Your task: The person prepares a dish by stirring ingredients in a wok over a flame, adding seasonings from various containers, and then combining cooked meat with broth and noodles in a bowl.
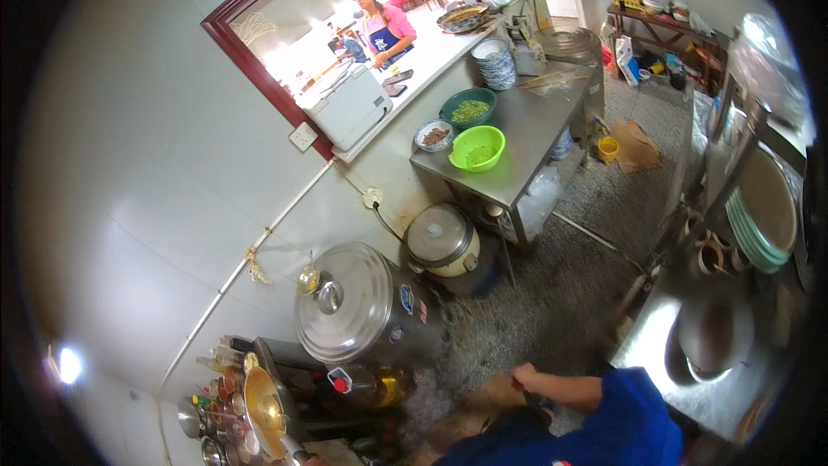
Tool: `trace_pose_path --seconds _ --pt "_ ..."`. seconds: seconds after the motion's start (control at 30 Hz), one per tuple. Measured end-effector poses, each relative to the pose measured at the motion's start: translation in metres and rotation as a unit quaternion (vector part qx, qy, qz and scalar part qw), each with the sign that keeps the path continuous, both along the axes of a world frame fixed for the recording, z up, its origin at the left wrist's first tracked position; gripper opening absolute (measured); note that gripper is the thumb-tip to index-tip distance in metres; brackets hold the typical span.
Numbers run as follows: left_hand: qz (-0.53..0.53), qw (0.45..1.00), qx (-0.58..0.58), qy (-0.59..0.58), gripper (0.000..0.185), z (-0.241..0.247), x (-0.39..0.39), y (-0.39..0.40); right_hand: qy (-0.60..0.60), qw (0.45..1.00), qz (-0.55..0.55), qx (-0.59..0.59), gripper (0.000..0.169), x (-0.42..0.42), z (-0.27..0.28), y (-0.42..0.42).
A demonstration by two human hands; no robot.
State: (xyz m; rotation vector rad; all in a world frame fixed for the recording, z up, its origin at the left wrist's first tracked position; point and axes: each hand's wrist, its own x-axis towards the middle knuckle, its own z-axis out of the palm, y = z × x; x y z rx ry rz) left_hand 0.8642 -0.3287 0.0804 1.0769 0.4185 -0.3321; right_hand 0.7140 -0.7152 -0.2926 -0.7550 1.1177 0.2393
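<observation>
At the bottom edge only a sliver of my left hand (pixel 315 461) shows, around the handle of a wok-like pan (pixel 257 395). The pan is tilted and has a golden, shiny inside. Small seasoning containers (pixel 223 417) crowd beside it. My right hand (pixel 524 377) hangs low in front of my blue-sleeved body with its fingers curled. Whether it holds anything is not clear. Beyond the hands stands a big steel stockpot (pixel 349 304) with its lid on. An oil jug (pixel 369 385) with a red cap lies or stands near its base.
A lidded rice cooker (pixel 443 239) sits beside a steel table (pixel 517 155) bearing a green basin (pixel 469 107), a lime colander (pixel 479 149), a meat bowl (pixel 433 136) and stacked bowls (pixel 495 65). On my right is a steel counter (pixel 653 336). A person (pixel 385 29) stands behind the serving window.
</observation>
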Motion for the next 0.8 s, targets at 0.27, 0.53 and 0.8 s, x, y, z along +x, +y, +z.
trace_pose_path --seconds 0.27,0.53,0.8 --pt "-0.036 0.967 -0.251 -0.002 0.038 -0.033 -0.014 0.066 -0.014 0.992 0.128 0.009 0.020 0.055 -0.006 0.002" --pt "0.094 0.995 -0.001 0.041 0.012 -0.039 0.033 0.099 -0.066 0.969 0.232 0.050 0.023 0.161 0.063 0.087" --pt "0.110 0.992 0.043 0.035 0.015 -0.032 0.055 0.206 -0.301 0.828 0.460 -0.113 0.024 0.361 0.170 0.257"
